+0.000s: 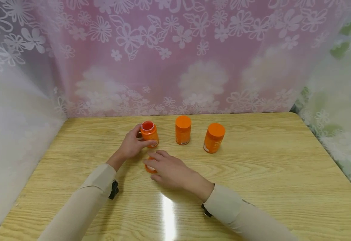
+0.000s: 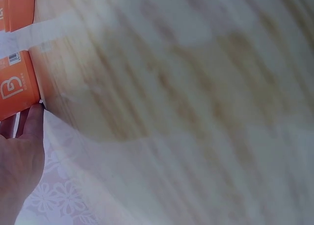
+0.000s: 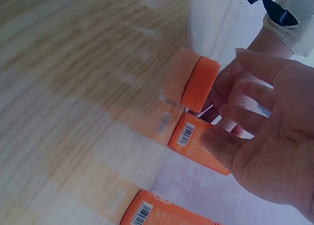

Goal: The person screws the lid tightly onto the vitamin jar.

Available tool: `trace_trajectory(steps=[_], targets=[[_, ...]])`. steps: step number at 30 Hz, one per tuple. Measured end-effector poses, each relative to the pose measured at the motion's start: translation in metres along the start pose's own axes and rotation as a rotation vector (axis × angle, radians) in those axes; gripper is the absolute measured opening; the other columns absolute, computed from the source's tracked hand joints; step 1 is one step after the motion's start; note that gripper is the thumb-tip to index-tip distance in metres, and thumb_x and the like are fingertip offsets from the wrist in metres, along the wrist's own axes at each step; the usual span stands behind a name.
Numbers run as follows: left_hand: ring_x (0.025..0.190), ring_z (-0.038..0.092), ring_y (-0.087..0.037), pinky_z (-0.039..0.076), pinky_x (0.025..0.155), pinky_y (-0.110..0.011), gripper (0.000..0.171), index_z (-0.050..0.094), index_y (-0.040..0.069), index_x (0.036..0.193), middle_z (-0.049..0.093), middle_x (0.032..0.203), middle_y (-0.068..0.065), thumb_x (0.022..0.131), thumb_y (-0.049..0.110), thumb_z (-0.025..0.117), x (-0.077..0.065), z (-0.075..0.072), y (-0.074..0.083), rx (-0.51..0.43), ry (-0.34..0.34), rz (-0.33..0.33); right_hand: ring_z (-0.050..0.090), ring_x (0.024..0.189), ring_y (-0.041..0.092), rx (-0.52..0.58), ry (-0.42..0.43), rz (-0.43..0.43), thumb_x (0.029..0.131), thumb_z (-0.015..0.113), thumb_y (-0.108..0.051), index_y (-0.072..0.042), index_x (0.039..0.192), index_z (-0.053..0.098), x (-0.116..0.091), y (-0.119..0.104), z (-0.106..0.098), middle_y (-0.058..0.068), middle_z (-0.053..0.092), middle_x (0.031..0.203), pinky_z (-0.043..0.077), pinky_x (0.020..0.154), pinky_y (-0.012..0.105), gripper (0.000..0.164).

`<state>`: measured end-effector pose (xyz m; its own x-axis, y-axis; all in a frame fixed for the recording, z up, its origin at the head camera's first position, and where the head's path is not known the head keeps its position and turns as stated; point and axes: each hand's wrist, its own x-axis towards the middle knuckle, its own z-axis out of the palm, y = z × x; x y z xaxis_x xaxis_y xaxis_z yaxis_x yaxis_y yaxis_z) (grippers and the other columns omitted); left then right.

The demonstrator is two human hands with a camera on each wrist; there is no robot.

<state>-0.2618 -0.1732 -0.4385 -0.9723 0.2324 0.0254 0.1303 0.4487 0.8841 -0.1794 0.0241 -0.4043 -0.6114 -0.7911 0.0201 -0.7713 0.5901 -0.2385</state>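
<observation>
An orange jar without a lid (image 1: 150,134) stands upright at the left, its red mouth facing up. My left hand (image 1: 131,144) grips its side, thumb across the front and fingers round the back; in the left wrist view that hand (image 2: 22,156) is at the base of the jar (image 2: 17,85). An orange lid (image 1: 150,170) lies on the table in front of the jar, pale inside upward. Over it reaches my right hand (image 1: 173,170), fingers spread and partly covering it. In the right wrist view the lid (image 3: 202,83) sits apart from the loosely bent fingers.
Two more orange jars, both capped, stand to the right: one in the middle (image 1: 183,130) and one farther right (image 1: 213,138). The wood-grain table (image 1: 268,174) ends at a pink flowered curtain (image 1: 175,60) behind them. Dark straps show at both sleeves.
</observation>
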Motion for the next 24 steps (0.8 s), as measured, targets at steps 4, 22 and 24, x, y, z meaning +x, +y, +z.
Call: trace_trajectory(steps=[4,22,24], targets=[[0.116,0.053,-0.029,0.043,0.098,-0.046,0.062,0.045,0.015,0.134,0.052,0.127,-0.006,0.082,0.026,0.077,0.000,0.001,-0.001,0.009,0.005,0.006,0.037,0.132,0.029,-0.034,-0.007,-0.023,0.094,0.062,-0.026,-0.017,0.138,0.051,0.005,-0.001,0.003,0.005,0.043,0.144,0.035,0.106,0.038,0.046],[0.113,0.056,-0.029,0.046,0.095,-0.043,0.061,0.044,0.015,0.134,0.052,0.126,-0.006,0.082,0.024,0.077,0.000,0.001,-0.002,0.004,-0.001,0.035,0.047,0.098,0.021,-0.003,-0.050,-0.009,0.089,0.070,-0.017,-0.018,0.117,0.061,0.019,0.005,0.008,-0.002,0.054,0.110,0.046,0.074,0.026,0.030],[0.113,0.056,-0.029,0.046,0.095,-0.043,0.062,0.044,0.015,0.134,0.052,0.126,-0.006,0.083,0.024,0.077,0.000,0.000,-0.003,0.002,-0.001,0.036,0.048,0.097,0.021,-0.015,-0.061,-0.008,0.089,0.069,-0.017,-0.018,0.118,0.061,0.021,0.005,0.008,-0.002,0.054,0.111,0.046,0.078,0.027,0.030]])
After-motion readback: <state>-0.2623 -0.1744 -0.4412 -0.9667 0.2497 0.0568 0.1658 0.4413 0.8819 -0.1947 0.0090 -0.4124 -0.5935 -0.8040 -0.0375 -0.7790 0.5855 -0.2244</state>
